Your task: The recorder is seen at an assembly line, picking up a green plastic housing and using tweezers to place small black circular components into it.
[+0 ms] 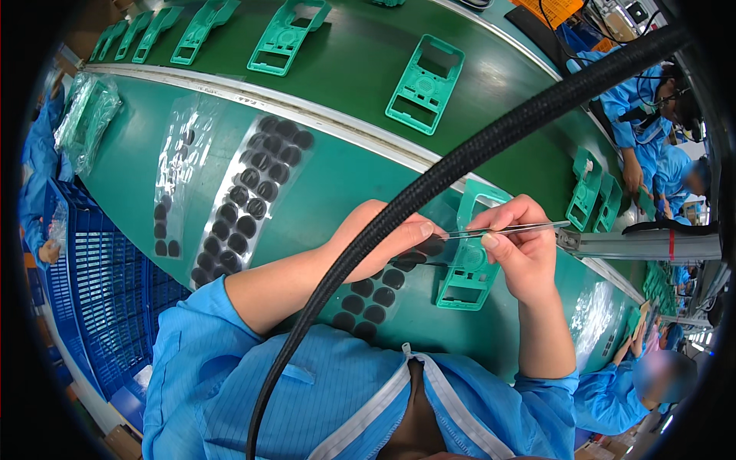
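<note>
Housing bare, discs remaining

Head view: the right hand [524, 244] grips tweezers [529, 227]; the left hand [389, 231]'s hold I cannot tell. Beneath, the green housing [464, 280] shows no disc; black discs [384, 296] beside it seem yet unplaced.

1. Tweezers [517, 228]: one pair.
2. Green housing on the work surface [469, 264]: one.
3. Green housings on the conveyor [424, 84]: one at centre; two overlapping at near right; at least five in the upper-left row, the farthest too crowded for an exact count.
4. Sheets of black discs [225, 190]: three at left and centre. Black discs [245, 226]: more than thirty; glare and hands prevent an exact count.
5. Clear plastic bundle [92, 123]: one.
6. Blue crate [107, 287]: at least one.
7. Braided black cable [537, 111]: one.
</note>
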The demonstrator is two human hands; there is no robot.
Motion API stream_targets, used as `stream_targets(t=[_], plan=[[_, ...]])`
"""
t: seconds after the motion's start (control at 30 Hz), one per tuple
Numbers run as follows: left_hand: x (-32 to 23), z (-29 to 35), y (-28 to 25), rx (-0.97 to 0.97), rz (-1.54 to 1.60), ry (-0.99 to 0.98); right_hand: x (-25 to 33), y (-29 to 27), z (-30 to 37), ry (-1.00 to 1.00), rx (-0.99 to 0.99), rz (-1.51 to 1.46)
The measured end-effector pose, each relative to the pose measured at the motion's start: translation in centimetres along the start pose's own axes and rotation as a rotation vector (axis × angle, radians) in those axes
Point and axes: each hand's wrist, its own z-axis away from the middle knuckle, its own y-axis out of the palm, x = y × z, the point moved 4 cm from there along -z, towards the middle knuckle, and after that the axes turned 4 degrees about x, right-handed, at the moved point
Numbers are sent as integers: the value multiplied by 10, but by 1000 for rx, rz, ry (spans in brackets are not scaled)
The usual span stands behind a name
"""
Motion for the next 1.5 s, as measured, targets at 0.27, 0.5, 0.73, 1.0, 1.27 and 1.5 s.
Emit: stream_targets(t=[0.27,0.5,0.73,1.0,1.27,1.5], plan=[[-1,1,5,-5,38,10,-1,-6,-8,123,35,-33],[5,3,4,-30,42,34,-8,-4,-17,311,67,-74],[4,3,-1,-27,70,-55,-7,12,-13,212,-25,77],[7,-2,-17,-155,302,-218,28,63,30,-661,381,1095],[-10,-5,-51,-632,-677,289,48,-39,35,-27,-159,295],[-4,17,75,180,-1170,580,-15,-88,31,287,-42,57]])
